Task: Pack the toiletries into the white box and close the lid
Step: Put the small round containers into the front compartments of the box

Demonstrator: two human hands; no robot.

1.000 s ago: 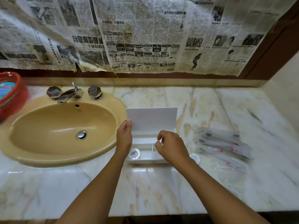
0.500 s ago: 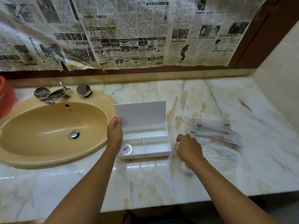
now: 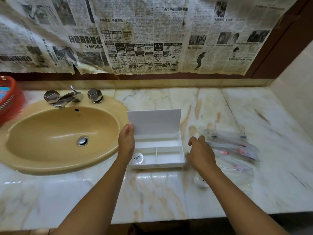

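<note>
The white box (image 3: 169,160) stands open on the marble counter, its lid (image 3: 154,121) upright. A small round wrapped item (image 3: 137,158) lies in its front left compartment. My left hand (image 3: 126,143) holds the lid's left edge between thumb and fingers. My right hand (image 3: 200,154) hovers just right of the box with fingers loosely curled, holding nothing, beside a pile of clear-wrapped toiletries (image 3: 232,145). Another small round white item (image 3: 199,181) lies on the counter partly under my right wrist.
A tan sink (image 3: 55,138) with chrome taps (image 3: 71,97) lies left of the box. A red basket (image 3: 8,100) sits at the far left. Newspaper (image 3: 135,36) covers the wall behind. The counter's front edge (image 3: 169,219) runs below my arms.
My right hand moved from over the box to its right side, next to the wrapped toiletries. My left hand kept its hold on the lid.
</note>
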